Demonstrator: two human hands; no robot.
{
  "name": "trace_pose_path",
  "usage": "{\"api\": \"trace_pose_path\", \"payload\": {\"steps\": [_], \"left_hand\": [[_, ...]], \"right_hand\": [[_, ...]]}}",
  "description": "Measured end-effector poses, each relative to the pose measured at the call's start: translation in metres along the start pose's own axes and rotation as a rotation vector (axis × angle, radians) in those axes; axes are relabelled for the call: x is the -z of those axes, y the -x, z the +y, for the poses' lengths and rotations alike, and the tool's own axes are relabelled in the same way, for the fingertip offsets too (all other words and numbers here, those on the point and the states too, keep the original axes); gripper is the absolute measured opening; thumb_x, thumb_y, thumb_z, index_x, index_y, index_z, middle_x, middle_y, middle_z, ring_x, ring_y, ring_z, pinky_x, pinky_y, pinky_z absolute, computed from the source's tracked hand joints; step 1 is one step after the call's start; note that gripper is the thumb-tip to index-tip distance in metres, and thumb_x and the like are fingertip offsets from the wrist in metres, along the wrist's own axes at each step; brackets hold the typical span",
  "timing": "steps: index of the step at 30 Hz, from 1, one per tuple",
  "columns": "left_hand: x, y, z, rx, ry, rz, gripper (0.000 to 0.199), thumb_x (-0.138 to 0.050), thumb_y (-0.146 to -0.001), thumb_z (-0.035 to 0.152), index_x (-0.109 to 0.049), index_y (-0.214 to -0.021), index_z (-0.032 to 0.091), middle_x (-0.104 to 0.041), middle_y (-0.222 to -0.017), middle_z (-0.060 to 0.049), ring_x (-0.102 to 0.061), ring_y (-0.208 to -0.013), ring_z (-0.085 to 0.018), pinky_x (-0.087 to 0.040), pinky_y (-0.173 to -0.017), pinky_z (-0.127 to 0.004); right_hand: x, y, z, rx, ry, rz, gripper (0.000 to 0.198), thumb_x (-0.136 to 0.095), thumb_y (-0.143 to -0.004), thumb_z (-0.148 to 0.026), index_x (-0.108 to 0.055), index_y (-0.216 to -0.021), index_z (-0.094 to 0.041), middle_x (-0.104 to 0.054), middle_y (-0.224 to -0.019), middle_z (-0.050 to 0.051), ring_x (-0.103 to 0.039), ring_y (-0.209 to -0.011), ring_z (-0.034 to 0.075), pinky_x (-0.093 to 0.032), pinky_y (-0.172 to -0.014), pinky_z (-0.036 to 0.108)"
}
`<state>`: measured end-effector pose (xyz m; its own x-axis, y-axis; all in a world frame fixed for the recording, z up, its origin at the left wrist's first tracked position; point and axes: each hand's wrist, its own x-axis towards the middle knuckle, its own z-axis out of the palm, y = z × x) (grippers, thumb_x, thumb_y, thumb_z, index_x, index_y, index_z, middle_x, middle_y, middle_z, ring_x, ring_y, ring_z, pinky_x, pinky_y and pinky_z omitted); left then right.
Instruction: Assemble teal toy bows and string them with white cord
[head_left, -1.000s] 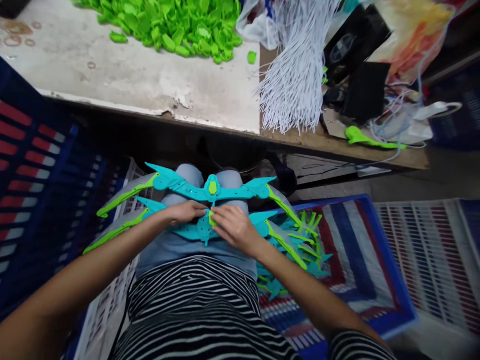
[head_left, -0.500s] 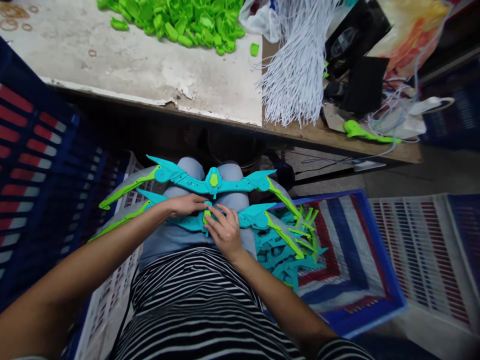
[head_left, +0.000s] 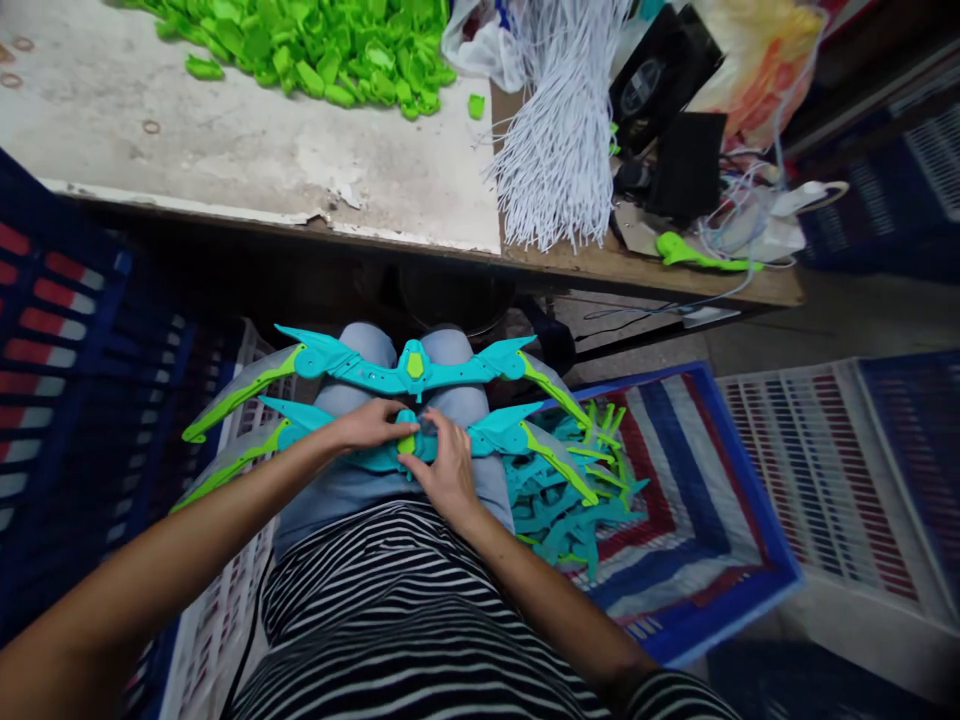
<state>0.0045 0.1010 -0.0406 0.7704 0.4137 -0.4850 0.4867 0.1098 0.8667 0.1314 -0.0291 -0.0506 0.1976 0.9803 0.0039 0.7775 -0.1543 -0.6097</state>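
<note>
Two turquoise toy bows with lime-green arm tips lie across my lap. The farther toy bow (head_left: 375,378) rests over my knees, its middle bearing a green inset. On the nearer toy bow (head_left: 504,437), both hands are at the centre. My left hand (head_left: 369,424) grips the left side of that centre, thumb beside a small green cap (head_left: 406,443). From the right, my right hand (head_left: 448,462) pinches around the same spot, its thumb at the cap's lower edge and its index finger above. My fingers partly hide how the cap sits in the bow.
A pile of green plastic pieces (head_left: 315,50) and a bundle of white cords (head_left: 559,150) lie on the worktable (head_left: 247,160). At my right, a blue crate (head_left: 757,500) with a striped lining holds several bow parts. Another blue crate (head_left: 45,330) stands close on my left.
My right hand's fingers have lifted and spread from the nearer bow's centre, the thumb now at the cap's lower edge. My left thumb has come down beside the cap. The view has shifted slightly.
</note>
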Motion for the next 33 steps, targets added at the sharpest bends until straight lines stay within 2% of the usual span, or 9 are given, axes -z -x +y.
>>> {"api": "trace_pose_path", "payload": {"steps": [2,5,13,15,17,21,23,26,33], "left_hand": [[-0.003,-0.002,-0.001,-0.026,-0.026,0.009,0.045,-0.056,-0.071,0.055,-0.062,-0.085,0.012,-0.059,-0.073,-0.002,-0.05,-0.069,-0.017,-0.039,-0.06,-0.026],[-0.007,-0.003,-0.005,-0.025,-0.084,0.044,0.047,-0.055,-0.071,0.053,-0.064,-0.092,0.012,-0.064,-0.079,-0.004,-0.054,-0.071,-0.02,-0.042,-0.064,-0.028],[-0.014,0.002,-0.007,-0.05,-0.118,0.238,0.049,-0.053,-0.073,0.052,-0.064,-0.097,0.01,-0.068,-0.082,-0.008,-0.06,-0.074,-0.023,-0.046,-0.068,-0.031],[-0.012,0.002,-0.005,-0.041,-0.097,0.273,0.05,-0.053,-0.073,0.054,-0.063,-0.095,0.011,-0.067,-0.079,-0.007,-0.06,-0.073,-0.023,-0.046,-0.065,-0.03],[-0.01,0.001,-0.002,-0.02,-0.12,0.287,0.051,-0.053,-0.073,0.057,-0.063,-0.094,0.012,-0.066,-0.073,-0.005,-0.059,-0.07,-0.022,-0.045,-0.063,-0.03],[-0.009,0.001,0.0,-0.012,-0.193,0.245,0.051,-0.052,-0.074,0.056,-0.064,-0.097,0.012,-0.068,-0.078,-0.006,-0.06,-0.075,-0.024,-0.045,-0.068,-0.032],[-0.011,0.001,0.0,-0.013,-0.192,0.214,0.053,-0.052,-0.075,0.056,-0.064,-0.1,0.012,-0.07,-0.086,-0.008,-0.062,-0.08,-0.026,-0.046,-0.071,-0.033],[-0.012,0.002,0.001,0.011,-0.18,0.192,0.055,-0.053,-0.073,0.056,-0.064,-0.105,0.012,-0.071,-0.091,-0.009,-0.063,-0.084,-0.028,-0.047,-0.074,-0.033],[-0.01,0.003,0.007,0.047,-0.175,0.174,0.056,-0.054,-0.072,0.055,-0.064,-0.105,0.011,-0.071,-0.094,-0.01,-0.063,-0.089,-0.029,-0.049,-0.079,-0.037]], "right_hand": [[0.005,-0.009,0.002,-0.064,0.025,-0.129,0.067,-0.072,-0.073,-0.042,-0.048,-0.131,-0.018,-0.068,-0.108,0.01,-0.061,-0.1,0.025,-0.043,-0.087,0.04],[0.009,-0.021,0.003,-0.07,0.099,-0.26,0.065,-0.074,-0.069,-0.045,-0.054,-0.126,-0.021,-0.072,-0.096,0.008,-0.064,-0.09,0.025,-0.043,-0.081,0.038],[0.018,-0.032,-0.002,0.043,0.188,-0.286,0.048,-0.073,-0.07,-0.049,-0.064,-0.108,-0.021,-0.073,-0.087,0.006,-0.066,-0.082,0.023,-0.043,-0.075,0.033],[0.037,-0.051,0.002,0.147,0.133,-0.263,0.038,-0.07,-0.074,-0.046,-0.067,-0.102,-0.021,-0.072,-0.086,0.004,-0.065,-0.081,0.021,-0.044,-0.073,0.03],[0.07,-0.085,0.01,0.194,0.063,-0.106,0.022,-0.061,-0.083,-0.038,-0.069,-0.096,-0.021,-0.072,-0.087,0.004,-0.064,-0.082,0.018,-0.045,-0.075,0.027],[0.151,-0.179,0.035,-0.061,0.147,0.409,0.025,-0.048,-0.089,-0.028,-0.069,-0.094,-0.016,-0.069,-0.095,0.008,-0.062,-0.091,0.02,-0.045,-0.083,0.032],[0.182,-0.222,0.048,-0.248,0.218,0.414,0.025,-0.053,-0.085,-0.031,-0.069,-0.09,-0.013,-0.069,-0.091,0.011,-0.062,-0.09,0.023,-0.045,-0.082,0.035],[0.205,-0.262,0.061,-0.391,0.279,0.257,0.02,-0.067,-0.074,-0.029,-0.069,-0.08,-0.011,-0.069,-0.086,0.013,-0.063,-0.088,0.026,-0.047,-0.078,0.036],[0.216,-0.278,0.077,-0.324,0.193,0.143,0.012,-0.075,-0.06,-0.01,-0.064,-0.064,-0.01,-0.063,-0.062,0.005,-0.063,-0.072,0.02,-0.05,-0.072,0.036]]}}
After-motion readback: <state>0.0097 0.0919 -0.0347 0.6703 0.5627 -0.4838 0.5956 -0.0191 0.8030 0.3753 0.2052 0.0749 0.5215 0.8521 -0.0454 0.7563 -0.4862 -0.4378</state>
